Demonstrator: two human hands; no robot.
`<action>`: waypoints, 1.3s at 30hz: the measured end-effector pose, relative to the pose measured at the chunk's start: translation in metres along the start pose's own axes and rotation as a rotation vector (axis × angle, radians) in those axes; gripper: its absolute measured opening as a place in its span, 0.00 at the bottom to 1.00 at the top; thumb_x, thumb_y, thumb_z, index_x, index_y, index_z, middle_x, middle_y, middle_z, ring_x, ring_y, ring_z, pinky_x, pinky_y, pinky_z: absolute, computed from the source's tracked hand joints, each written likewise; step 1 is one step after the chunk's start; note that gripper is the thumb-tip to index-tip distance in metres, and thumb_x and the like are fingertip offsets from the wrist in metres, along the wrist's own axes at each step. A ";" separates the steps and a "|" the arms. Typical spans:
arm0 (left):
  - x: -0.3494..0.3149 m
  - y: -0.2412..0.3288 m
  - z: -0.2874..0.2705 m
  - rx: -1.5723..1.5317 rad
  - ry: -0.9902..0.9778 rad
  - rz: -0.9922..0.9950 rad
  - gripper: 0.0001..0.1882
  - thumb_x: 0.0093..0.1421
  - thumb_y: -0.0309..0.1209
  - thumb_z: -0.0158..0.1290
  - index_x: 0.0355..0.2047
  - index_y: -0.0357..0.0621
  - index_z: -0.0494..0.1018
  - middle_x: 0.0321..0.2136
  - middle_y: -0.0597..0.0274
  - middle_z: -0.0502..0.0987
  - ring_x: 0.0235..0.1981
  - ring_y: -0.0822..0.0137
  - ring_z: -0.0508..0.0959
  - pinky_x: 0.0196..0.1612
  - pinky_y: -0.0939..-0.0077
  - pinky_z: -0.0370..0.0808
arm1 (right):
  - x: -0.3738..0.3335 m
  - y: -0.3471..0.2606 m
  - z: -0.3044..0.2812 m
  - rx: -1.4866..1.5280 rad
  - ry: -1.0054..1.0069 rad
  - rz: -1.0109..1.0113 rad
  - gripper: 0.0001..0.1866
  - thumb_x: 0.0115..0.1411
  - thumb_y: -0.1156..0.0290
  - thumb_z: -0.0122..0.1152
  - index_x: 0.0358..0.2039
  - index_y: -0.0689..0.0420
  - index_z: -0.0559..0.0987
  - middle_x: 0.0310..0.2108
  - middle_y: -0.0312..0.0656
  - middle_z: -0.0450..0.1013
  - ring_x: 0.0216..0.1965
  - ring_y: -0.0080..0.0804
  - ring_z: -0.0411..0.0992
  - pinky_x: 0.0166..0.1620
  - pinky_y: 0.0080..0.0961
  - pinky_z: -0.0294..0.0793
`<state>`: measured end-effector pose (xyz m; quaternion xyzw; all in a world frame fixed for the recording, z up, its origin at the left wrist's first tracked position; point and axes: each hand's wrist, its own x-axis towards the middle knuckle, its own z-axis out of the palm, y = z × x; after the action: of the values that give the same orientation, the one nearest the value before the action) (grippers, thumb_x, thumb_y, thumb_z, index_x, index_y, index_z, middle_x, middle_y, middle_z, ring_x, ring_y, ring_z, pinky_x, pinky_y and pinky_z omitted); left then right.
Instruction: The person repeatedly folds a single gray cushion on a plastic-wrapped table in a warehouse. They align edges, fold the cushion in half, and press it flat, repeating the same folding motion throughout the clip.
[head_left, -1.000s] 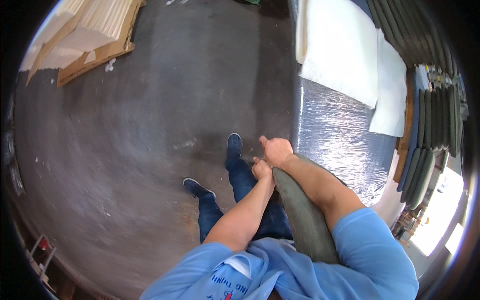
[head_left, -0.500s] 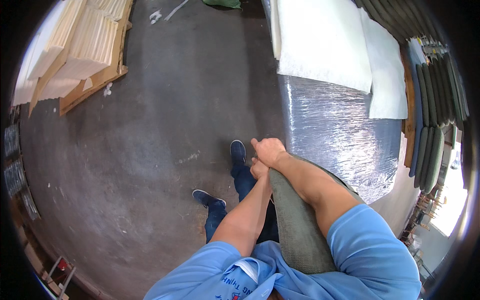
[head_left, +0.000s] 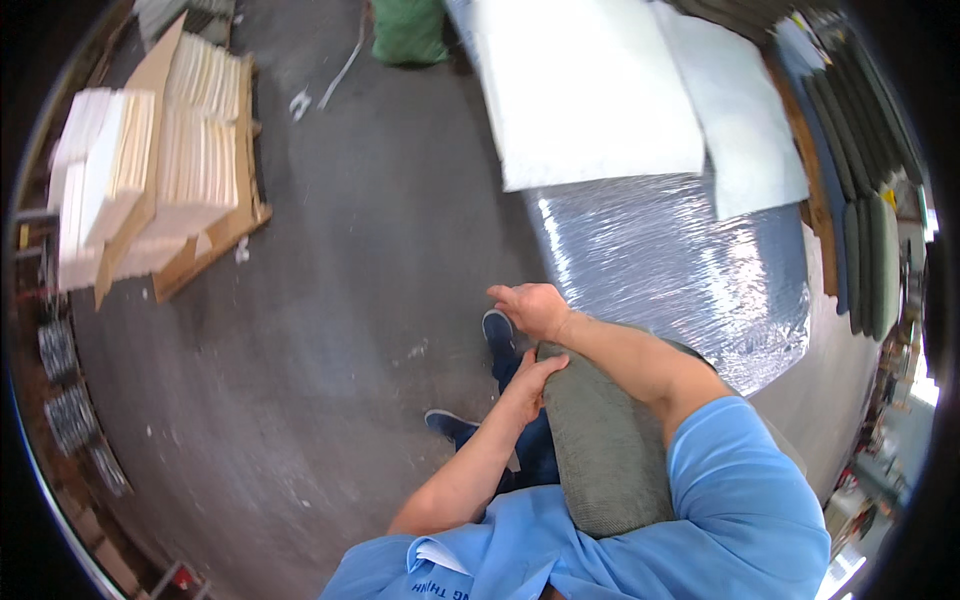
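A grey-green fabric cushion (head_left: pixel 608 440) is tucked between my right arm and my body, its narrow far end tilted toward my hands. At that end's left corner, my left hand (head_left: pixel 530 384) grips the fabric, thumb on top and fingers out of sight beneath. Just beyond the same end is my right hand (head_left: pixel 534 308), fingers curled and the index pressed toward the thumb. Whatever lies in that pinch, if anything, is too small to make out. My right forearm crosses over the cushion's far right part.
To the right stands a film-wrapped stack (head_left: pixel 670 265) with white padding sheets (head_left: pixel 590 90) on top. Beyond it are several dark green cushions (head_left: pixel 858 150). Pale foam sheets (head_left: pixel 200 140) stand on a pallet at far left. A green sack (head_left: pixel 408 32) sits ahead on the grey floor (head_left: pixel 330 300).
My hands, close together before, have come apart: the left is now nearer me on the cushion's corner, thumb over it. The head view has shifted, showing more of the foam sheets and green sack.
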<state>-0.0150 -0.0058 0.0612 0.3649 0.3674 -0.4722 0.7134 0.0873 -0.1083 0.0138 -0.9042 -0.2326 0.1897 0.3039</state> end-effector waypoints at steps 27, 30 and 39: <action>-0.078 0.012 0.048 0.179 -0.167 0.242 0.34 0.61 0.34 0.66 0.63 0.39 0.64 0.56 0.54 0.75 0.57 0.59 0.76 0.57 0.60 0.77 | -0.462 -0.222 -0.146 1.316 1.385 0.893 0.39 0.70 0.45 0.51 0.73 0.54 0.60 0.72 0.47 0.60 0.72 0.49 0.58 0.70 0.49 0.62; -0.096 0.013 0.057 0.345 -0.254 0.440 0.36 0.62 0.32 0.65 0.65 0.37 0.61 0.58 0.53 0.73 0.57 0.61 0.75 0.59 0.64 0.75 | -0.484 -0.238 -0.111 1.407 1.269 0.890 0.38 0.69 0.47 0.54 0.73 0.54 0.61 0.72 0.47 0.60 0.71 0.49 0.59 0.70 0.50 0.63; -0.178 0.000 0.038 0.098 -0.512 0.682 0.34 0.65 0.32 0.63 0.67 0.41 0.61 0.61 0.58 0.71 0.59 0.65 0.73 0.63 0.64 0.71 | -0.511 -0.217 -0.180 1.311 1.460 0.954 0.30 0.67 0.52 0.58 0.66 0.54 0.73 0.62 0.54 0.72 0.62 0.54 0.70 0.62 0.51 0.72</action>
<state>-0.0589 0.0331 0.2330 0.3697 0.0140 -0.3016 0.8787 -0.3110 -0.3116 0.3892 -0.4582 0.5249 -0.2074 0.6866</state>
